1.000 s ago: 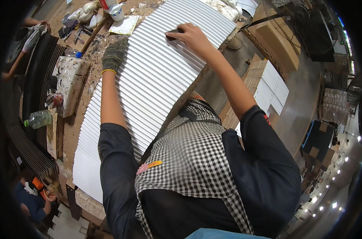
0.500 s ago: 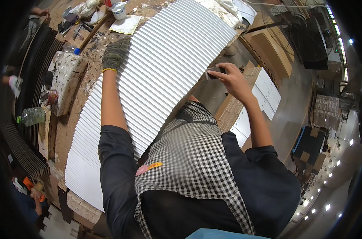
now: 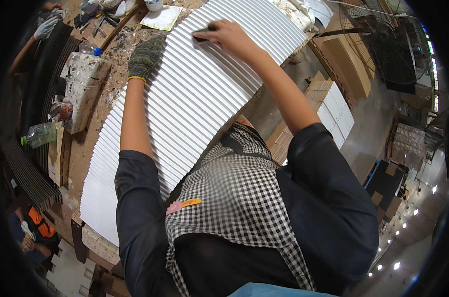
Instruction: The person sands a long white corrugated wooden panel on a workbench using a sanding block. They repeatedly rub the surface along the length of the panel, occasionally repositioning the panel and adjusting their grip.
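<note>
Ribbed white panel lies across the paint-spattered workbench in front of us, running slantwise from lower left to upper right, its near edge close to our checked apron. Our left hand, in a dark grey glove with a yellow cuff, rests at the panel's left edge; we cannot tell whether its fingers curl around that edge. Our bare right hand grips a small dark block over the ribs, slightly blurred. Beyond our glove we have a pale sheet and, farther left, a green-capped bottle.
</note>
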Available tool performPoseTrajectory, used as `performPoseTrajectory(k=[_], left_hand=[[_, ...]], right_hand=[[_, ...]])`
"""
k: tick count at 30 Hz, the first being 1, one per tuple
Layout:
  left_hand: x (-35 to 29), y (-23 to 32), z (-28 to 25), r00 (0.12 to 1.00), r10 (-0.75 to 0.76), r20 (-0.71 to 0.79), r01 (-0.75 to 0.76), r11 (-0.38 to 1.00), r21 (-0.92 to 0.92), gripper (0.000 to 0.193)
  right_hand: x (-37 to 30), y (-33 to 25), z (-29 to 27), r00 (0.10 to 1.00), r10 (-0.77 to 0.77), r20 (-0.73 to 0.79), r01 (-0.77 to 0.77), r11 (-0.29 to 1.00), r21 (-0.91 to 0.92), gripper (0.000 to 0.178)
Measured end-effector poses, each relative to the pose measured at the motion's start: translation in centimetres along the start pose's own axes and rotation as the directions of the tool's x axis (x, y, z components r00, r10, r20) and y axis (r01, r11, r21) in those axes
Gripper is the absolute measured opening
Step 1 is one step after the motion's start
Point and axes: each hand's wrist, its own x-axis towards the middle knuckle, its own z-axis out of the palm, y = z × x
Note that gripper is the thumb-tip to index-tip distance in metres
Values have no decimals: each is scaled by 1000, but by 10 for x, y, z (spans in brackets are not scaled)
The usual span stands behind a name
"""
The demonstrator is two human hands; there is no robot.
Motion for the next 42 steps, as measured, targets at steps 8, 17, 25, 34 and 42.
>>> performPoseTrajectory(k=[8, 17, 25, 34, 42], left_hand=[[1, -9, 16, 980, 129, -151, -121, 991, 62, 52], [0, -19, 26, 995, 29, -95, -26, 999, 36, 48], [-8, 8, -7, 995, 28, -93, -10, 982, 188, 52], [-19, -1, 12, 878, 90, -470, -20, 988, 150, 40], [-163, 163, -7, 679, 94, -728, -300, 941, -159, 36]], right_hand=[[-188, -65, -179, 861, 286, 421, -319, 948, 8, 53], [-80, -54, -82, 975, 173, 140, -178, 984, 25, 55], [66, -6, 28, 981, 156, -119, -112, 943, 312, 25], [-194, -64, -156, 934, 256, 249, -273, 961, 39, 51], [-190, -116, -136, 831, 556, 15, -549, 816, 182, 60]])
